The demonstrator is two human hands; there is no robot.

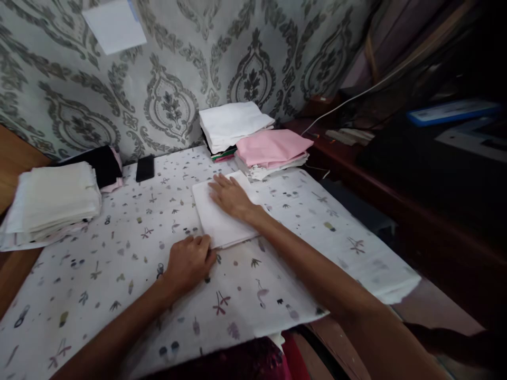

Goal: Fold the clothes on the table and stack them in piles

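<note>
A folded white cloth (222, 224) lies flat on the patterned white sheet (130, 306) that covers the table. My right hand (233, 198) rests palm down on the upper part of this cloth, its fingers stretched out. At the cloth's near left corner is my left hand (190, 261), its fingers curled together. Whether a bit of the cloth is pinched between them is too small to tell.
Stacked cream and white cloths (59, 198) sit at the left, beside a black cloth (101, 166) and a phone (145, 168). Behind my right hand are a white stack (233, 126) and a pink folded cloth (273, 148). A white cable (356, 97) runs at the right.
</note>
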